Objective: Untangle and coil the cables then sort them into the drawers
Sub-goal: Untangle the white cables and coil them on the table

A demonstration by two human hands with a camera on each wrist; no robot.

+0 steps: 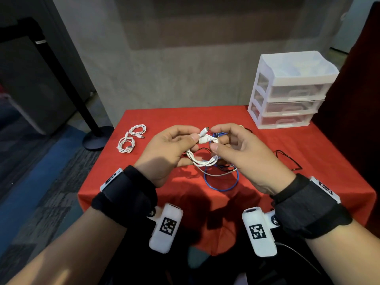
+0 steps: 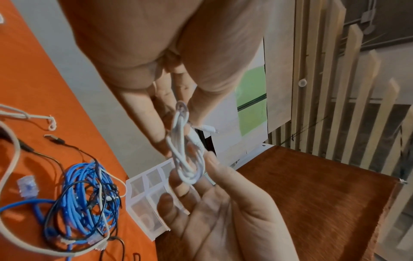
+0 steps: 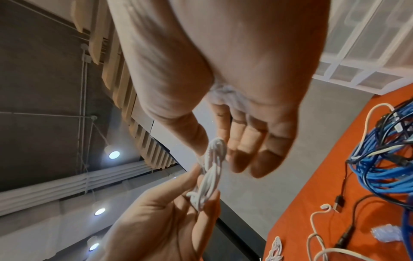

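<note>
Above the middle of the red table (image 1: pixel 144 161) I hold a small coil of white cable (image 1: pixel 202 159) between both hands. My left hand (image 1: pixel 194 135) pinches the coil's left side, thumb near the white plug (image 1: pixel 205 138). My right hand (image 1: pixel 216 140) pinches the right side, its other fingers loosely curled. In the left wrist view the coil (image 2: pixel 185 150) hangs as a bundle of loops between the left fingers (image 2: pixel 161 137) and the right thumb. The right wrist view shows the same bundle (image 3: pixel 210 176). Below lies a tangle of blue cable (image 1: pixel 222 182) (image 2: pixel 89 199) (image 3: pixel 384 150) with black and white leads.
Two coiled white cables (image 1: pixel 137 129) (image 1: pixel 125 144) lie at the table's far left. A white unit of three clear drawers (image 1: pixel 287 93), all closed, stands at the far right corner. A thin black cable (image 1: pixel 287 159) trails on the right. A dark stand base (image 1: pixel 96 138) sits on the floor, left.
</note>
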